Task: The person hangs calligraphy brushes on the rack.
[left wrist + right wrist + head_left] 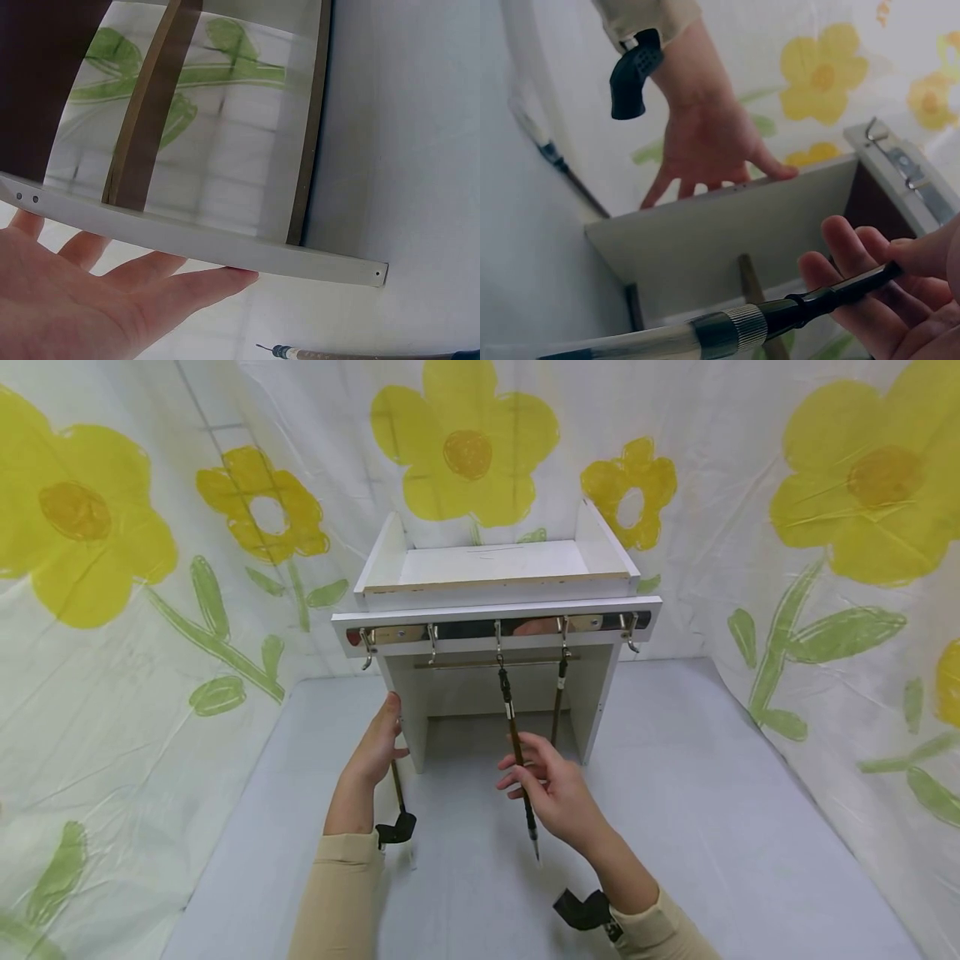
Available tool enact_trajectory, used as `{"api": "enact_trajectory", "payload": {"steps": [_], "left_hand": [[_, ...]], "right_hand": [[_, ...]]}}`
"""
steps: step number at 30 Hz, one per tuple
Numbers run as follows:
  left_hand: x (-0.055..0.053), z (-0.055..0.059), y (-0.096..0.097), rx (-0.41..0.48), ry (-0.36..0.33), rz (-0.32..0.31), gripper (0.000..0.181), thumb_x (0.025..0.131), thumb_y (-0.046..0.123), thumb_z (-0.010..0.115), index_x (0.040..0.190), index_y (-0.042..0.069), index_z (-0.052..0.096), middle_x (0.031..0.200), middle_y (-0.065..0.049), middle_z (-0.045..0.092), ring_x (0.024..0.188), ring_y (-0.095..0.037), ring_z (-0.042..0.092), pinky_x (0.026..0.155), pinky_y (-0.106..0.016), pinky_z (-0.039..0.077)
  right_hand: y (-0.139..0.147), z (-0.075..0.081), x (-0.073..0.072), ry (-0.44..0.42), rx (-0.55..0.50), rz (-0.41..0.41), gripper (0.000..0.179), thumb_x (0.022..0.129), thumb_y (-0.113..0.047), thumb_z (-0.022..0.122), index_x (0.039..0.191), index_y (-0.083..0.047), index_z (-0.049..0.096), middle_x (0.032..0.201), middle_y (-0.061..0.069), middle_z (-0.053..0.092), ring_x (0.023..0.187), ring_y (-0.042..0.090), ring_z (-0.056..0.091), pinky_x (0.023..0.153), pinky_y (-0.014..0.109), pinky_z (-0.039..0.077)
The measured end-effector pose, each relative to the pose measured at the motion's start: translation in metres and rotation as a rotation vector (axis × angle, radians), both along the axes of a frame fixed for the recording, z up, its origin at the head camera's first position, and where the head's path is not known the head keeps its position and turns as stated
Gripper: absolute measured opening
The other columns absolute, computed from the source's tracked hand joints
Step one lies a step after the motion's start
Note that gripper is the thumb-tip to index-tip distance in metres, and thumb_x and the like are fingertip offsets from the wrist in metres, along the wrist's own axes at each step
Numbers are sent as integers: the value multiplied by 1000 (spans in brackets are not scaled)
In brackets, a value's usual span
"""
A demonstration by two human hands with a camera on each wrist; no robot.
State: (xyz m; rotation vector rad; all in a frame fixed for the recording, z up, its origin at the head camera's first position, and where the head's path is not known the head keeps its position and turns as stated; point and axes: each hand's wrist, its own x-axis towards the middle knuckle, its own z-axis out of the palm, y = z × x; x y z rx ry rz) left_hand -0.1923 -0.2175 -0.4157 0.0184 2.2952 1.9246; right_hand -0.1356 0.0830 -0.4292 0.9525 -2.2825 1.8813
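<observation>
White box-shaped shelf unit (487, 587): stands at the centre of the head view on a pale grey surface (712, 793), its shallow top open and its two side panels reaching down.

Metal hook rail (465, 629): a shiny strip with five silver hooks, running across the unit's front edge.

Slim brown brush with black fittings and a pale tip (515, 735): slants down from the middle hook, just below the centre of the head view, its tip pointing to the bottom edge; whether its loop sits on the hook is too small to tell.

Right hand (551, 785): lower right of centre, pinching that brush between thumb and fingers.

Left hand (372, 750): left of centre, fingers straight and spread, touching the outer face of the left side panel (408, 693); well apart from the right hand.

Second brown brush (558, 697): hangs at the fourth hook from the left, partly behind the right hand.

Third brown brush (397, 785): beside the left panel, partly hidden by the left hand.

Beige sleeves (337, 893): along the bottom edge.

White curtain with yellow flowers (450, 427): fills the background.
</observation>
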Motion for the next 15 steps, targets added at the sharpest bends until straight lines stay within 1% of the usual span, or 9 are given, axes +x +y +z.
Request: {"api": "enact_trajectory", "payload": {"steps": [8, 15], "left_hand": [[-1, -1, -1, -16, 5, 4, 70, 106, 57, 13, 164, 21, -3, 170, -14, -2, 152, -51, 9, 105, -74, 34], [-1, -2, 0, -12, -2, 1, 71, 106, 58, 13, 164, 22, -4, 170, -14, -2, 152, -51, 7, 105, -74, 34]], "right_hand": [[0, 2, -2, 2, 4, -2, 44, 102, 0, 57, 143, -12, 47, 112, 11, 71, 91, 19, 75, 75, 29, 62], [1, 4, -3, -6, 4, -4, 44, 101, -1, 57, 142, -12, 47, 113, 11, 71, 91, 18, 75, 74, 29, 62]]}}
